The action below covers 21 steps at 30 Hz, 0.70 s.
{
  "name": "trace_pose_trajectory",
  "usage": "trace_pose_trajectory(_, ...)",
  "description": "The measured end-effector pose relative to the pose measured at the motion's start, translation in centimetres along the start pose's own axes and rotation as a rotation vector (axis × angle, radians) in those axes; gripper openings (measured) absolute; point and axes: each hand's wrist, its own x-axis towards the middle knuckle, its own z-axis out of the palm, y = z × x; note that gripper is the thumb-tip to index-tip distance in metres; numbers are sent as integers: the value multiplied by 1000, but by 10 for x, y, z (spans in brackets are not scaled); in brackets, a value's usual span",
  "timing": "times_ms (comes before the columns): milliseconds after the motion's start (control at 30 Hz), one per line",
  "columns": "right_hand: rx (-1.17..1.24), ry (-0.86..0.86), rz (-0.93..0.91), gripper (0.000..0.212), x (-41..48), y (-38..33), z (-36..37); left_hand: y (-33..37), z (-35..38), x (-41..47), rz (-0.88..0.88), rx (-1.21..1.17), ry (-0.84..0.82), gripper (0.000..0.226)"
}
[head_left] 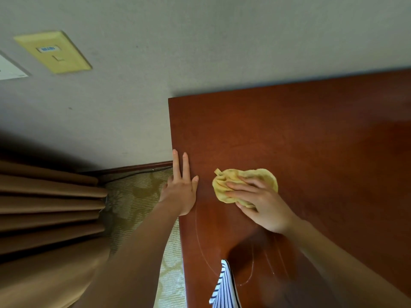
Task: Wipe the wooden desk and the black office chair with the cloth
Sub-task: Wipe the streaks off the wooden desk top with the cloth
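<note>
A blue-and-white striped garment is hanging at the near edge of the view, over the front of the reddish-brown wooden desk. Both bare forearms are reaching forward from either side of it.

Left hand: it is lying flat on the desk's left edge, released, with the fingers straight and pointing toward the wall and the thumb spread to the side. It is holding nothing.

Right hand: it is grasping the bunched pale yellow cloth, with the fingers laid over the top and the thumb curling in at the near side. The cloth is sitting on the desk surface, pressed down under this hand, just beside the left hand but not touching it, in the left part of the desktop and well apart from the back edge.

Faint curved streaks are showing on the desktop near the front.

Left of the desk, a brown pleated curtain is hanging over a patterned beige carpet. A yellowed rectangular wall plate is sitting on the grey-beige wall.
</note>
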Motion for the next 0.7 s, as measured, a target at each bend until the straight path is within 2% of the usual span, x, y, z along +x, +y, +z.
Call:
trace_pose_trajectory(100,-92,4,6,42,-13,22,-16,-1,2,2,7,-5,5,66)
trace_pose_trajectory(233,-223,104,176,44,-9,49,-39,-4,7,5,-3,22,0,65)
trace_pose_trajectory(400,-262,225,372,37,29,66,-53,-6,12,9,-9,86,29,62)
trace_pose_trajectory(600,-253,251,588,41,93,59,-46,-6,13,9,-13,92,48,61)
trace_pose_trajectory(700,-269,214,640,46,115,45,-33,-5,13,9,-18,92,54,61)
